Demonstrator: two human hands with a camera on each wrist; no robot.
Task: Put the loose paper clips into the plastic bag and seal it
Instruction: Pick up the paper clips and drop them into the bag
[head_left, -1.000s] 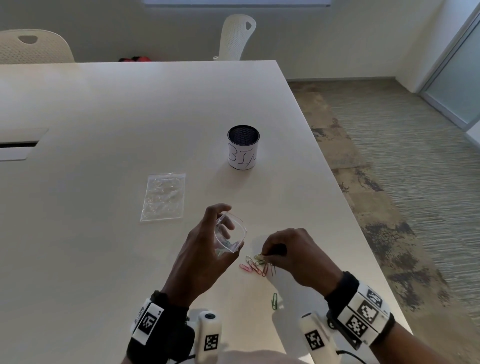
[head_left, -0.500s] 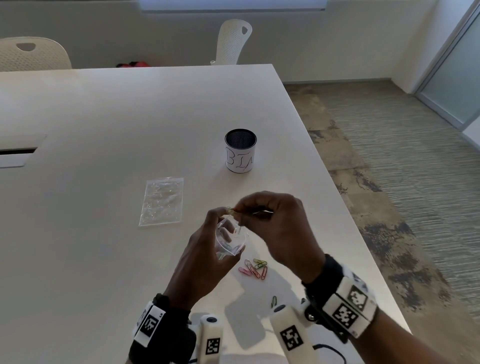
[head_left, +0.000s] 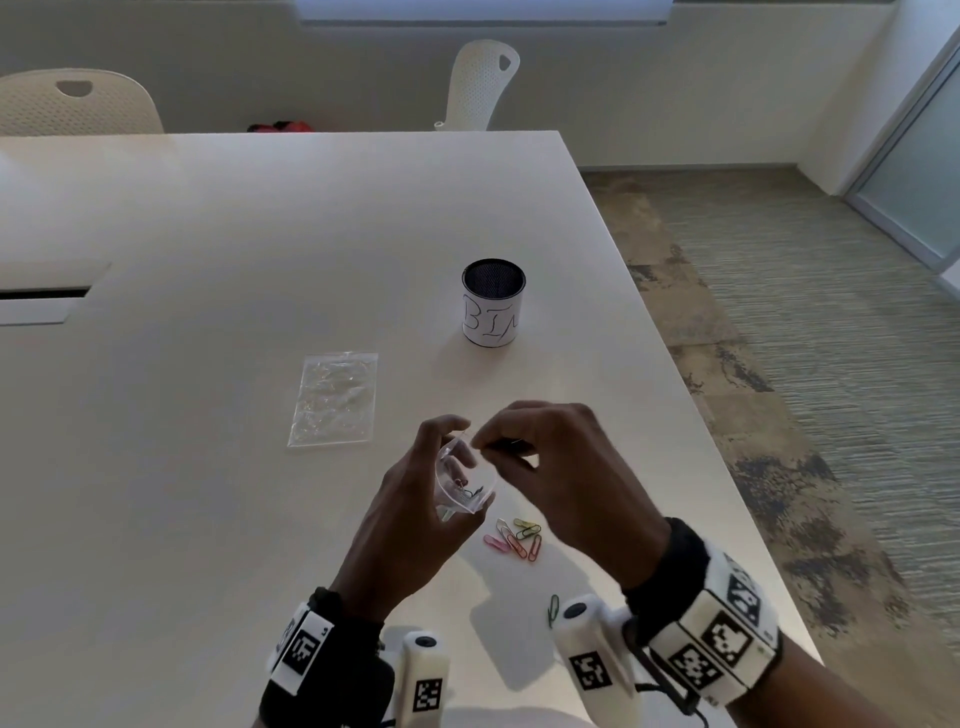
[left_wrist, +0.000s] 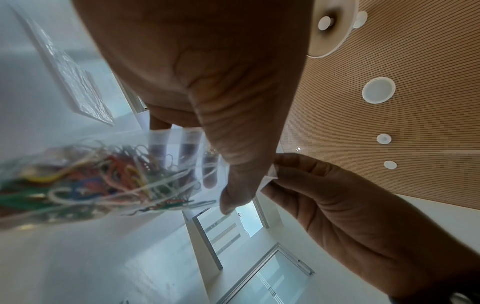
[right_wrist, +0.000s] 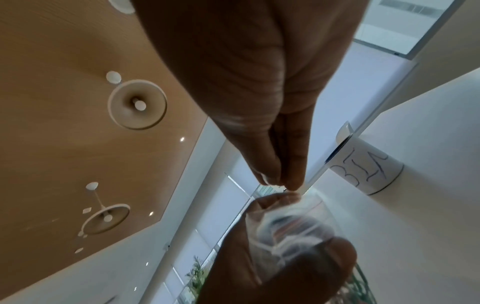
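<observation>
Plastic bag (head_left: 464, 480) is off the tabletop (head_left: 208, 519), held mouth-up in the left hand (head_left: 410, 525): fingers and thumb curl round it and keep the mouth spread. Left wrist view shows it already holding a tangle of coloured clips. Right hand (head_left: 566, 478) sits at the bag's rim, thumb and fingertips (right_wrist: 283, 179) pinched together right at the mouth; in the left wrist view they seem to nip the rim corner, but whether a clip is also in that pinch I cannot tell, too small and shadowed. Loose paper clips (head_left: 517, 538) lie in a small cluster on the tabletop just below and right of the bag, pink, red, yellow-green and pale ones, some touching; one green clip (head_left: 553, 609) lies apart, nearer the person than that cluster. Further from the bag: a second clear bag (head_left: 334, 399) flat on the tabletop to its upper left, and a mesh cup labelled "BIN" (head_left: 492, 302) beyond it, both well apart from the hands. Step, as I read it: mid-loading, a drop-in at the mouth, seal not started. Next move likely calls for the right hand to go down to the cluster for another pinch pick while the left keeps the mouth wide; thin flat clips on a smooth top may need sliding or a fingernail edge to lift. Stray green one is easy to miss.
</observation>
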